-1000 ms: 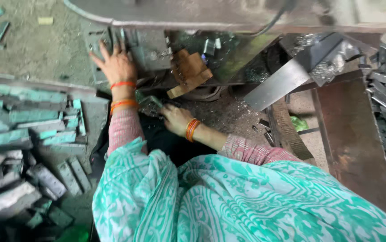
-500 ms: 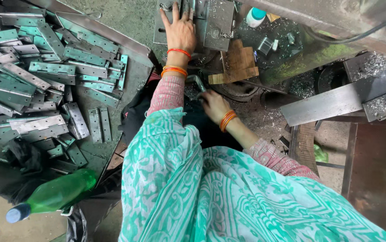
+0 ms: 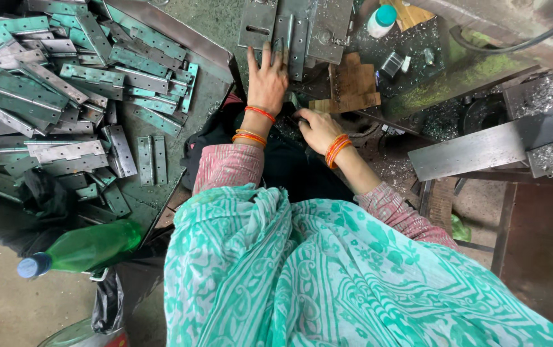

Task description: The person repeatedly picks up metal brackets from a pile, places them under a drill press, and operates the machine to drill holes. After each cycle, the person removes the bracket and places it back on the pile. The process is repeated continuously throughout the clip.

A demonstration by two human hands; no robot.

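**Left hand flat on hinge at the fixture, right hand low beside it**

Head view, looking down. Left hand (image 3: 267, 78) lies palm-down, fingers (image 3: 265, 56) spread apart, pressing on a flat grey steel hinge plate (image 3: 289, 29) that sits in the metal fixture at the top of the grimy green-grey counter (image 3: 218, 19). Not clamped around it, just flat on top. Right hand (image 3: 318, 128) sits lower, just beside the left wrist, fingers curled together around something small and dark; what it holds I cannot tell, the item is hidden by the hand. Orange bangles on both wrists.

Around them: small stepped wooden block (image 3: 352, 83) just right of the fixture, white plastic bottle with teal cap (image 3: 380, 19) behind it, metal swarf scattered over the counter. Long grey steel bar (image 3: 475, 151) lies off to the right, well apart from the hands.

Progress, judged from layout: large heap of teal-tinted steel hinges (image 3: 51, 83) piled in the tray on the left, two lying separate near its edge. One hinge is at the fixture now. Whether the heap is finished or waiting stock is not clear, so the done/left share cannot be read; if waiting, most work remains. Green plastic bottle with blue cap (image 3: 83, 247) lies at lower left, uninvolved.
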